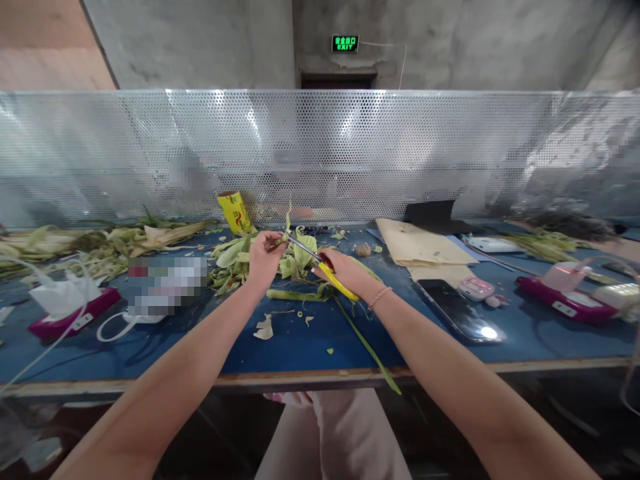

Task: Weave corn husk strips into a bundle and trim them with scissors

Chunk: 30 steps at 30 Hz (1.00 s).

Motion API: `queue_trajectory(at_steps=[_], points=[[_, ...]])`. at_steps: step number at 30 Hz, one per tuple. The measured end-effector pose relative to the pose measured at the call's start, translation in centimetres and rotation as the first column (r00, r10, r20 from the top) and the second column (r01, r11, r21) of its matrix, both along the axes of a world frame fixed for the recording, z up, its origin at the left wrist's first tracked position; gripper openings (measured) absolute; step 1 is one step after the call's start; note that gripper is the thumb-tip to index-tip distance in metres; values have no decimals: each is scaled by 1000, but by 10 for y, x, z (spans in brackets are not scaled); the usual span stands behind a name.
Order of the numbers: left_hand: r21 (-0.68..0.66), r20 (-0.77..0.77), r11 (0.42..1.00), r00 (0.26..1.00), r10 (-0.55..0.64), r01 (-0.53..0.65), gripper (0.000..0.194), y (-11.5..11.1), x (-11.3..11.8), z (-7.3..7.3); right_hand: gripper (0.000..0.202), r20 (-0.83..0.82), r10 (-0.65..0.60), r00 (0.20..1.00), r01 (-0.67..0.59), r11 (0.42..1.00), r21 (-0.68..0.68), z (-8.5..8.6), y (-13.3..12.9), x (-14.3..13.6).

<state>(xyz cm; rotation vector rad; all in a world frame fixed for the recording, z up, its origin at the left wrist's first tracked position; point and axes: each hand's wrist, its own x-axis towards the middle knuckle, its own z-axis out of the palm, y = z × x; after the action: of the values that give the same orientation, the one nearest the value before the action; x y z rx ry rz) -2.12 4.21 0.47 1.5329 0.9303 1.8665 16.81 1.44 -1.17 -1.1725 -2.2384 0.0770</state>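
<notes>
My left hand [267, 252] is closed around a small pale husk piece [289, 217], whose thin curled end points up past the fingers. In my right hand [340, 270] is a pair of scissors with yellow handles [336, 280], held with the fingers wrapped round them. The scissors' metal blades reach up and left to the husk piece at my left fingertips. Whether the blades are parted is too small to tell. Pale green husk leaves [233, 257] lie in a loose heap under and beside both hands. A long green strip [367, 343] runs down over the table's front edge.
On the blue table [300, 357], a yellow can [234, 212] stands tilted behind the heap. More husks [125, 247] lie at the left. Right are brown paper [425, 243], a phone [460, 310] and a purple power strip [565, 300]. Another purple strip [75, 317] is at the left. A perforated metal screen [320, 153] rises behind.
</notes>
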Motion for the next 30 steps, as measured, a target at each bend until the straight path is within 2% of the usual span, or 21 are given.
queue_trajectory(at_steps=[6, 12, 21, 26, 30], points=[[12, -46, 999, 998, 47, -46, 16, -3, 0, 2, 38, 18, -52, 998, 52, 998, 21, 1, -1, 1], [83, -61, 995, 996, 68, -63, 34, -8, 0, 6, 37, 30, -55, 998, 55, 998, 21, 3, 2, 6], [87, -154, 989, 979, 131, -119, 35, -7, 1, 6, 41, 21, -25, 999, 24, 998, 56, 1, 7, 12], [104, -147, 989, 982, 118, -103, 35, -6, 1, 5, 40, 30, 5, 1000, -7, 998, 69, 3, 7, 13], [81, -157, 996, 986, 59, -47, 34, -3, -1, 3, 42, 68, 3, 998, -7, 998, 62, 4, 8, 18]])
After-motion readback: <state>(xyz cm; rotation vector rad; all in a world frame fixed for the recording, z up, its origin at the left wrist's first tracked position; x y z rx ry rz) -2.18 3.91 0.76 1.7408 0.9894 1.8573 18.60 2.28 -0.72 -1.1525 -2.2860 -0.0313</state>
